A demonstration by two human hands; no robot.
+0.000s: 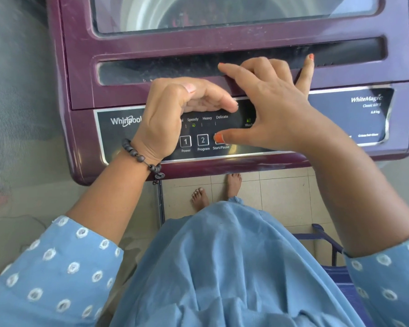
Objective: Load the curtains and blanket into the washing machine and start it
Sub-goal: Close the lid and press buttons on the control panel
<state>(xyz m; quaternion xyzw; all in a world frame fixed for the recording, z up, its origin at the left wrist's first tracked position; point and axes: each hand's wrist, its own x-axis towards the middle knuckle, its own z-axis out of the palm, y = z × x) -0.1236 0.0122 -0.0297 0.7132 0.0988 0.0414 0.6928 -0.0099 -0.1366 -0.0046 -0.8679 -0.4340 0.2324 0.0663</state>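
Grey mesh-like surface (17, 90), far left beside the machine: blurred, nature not discernible.

Washing machine (80, 74), top-loading, plum casing, lid closed. Drum seen through the lid window (222, 13); a dark reddish mass lay at the bottom behind the glare, too indistinct to say whether curtains or blanket.

Control panel (118, 135), dark, along the front edge: Whirlpool logo at left, program labels Speedy, Heavy, Delicate, a small green light under Speedy, another green light by a Wash label.

Left hand (165, 114), beaded bracelet (142, 159) at the wrist: hovered over the panel's left part, fingers bent into a loose cupped arch, holding nothing, covering part of the logo and the first program label.

Power button (185, 141), numbered 1, and Program button (202, 139), numbered 2: both uncovered, between the two hands.

Start/Pause button (216, 136): largely hidden under the right thumb tip, which lay on it.

Right hand (276, 107): fingers spread wide and fairly straight over the lid recess, gripping nothing; orange-painted nails.

Tiled floor (281, 192) below the machine, two bare feet (200, 199) on it, blue garment (222, 267) in front.

Blue metal frame (326, 239), lower right, partly hidden by the right sleeve.
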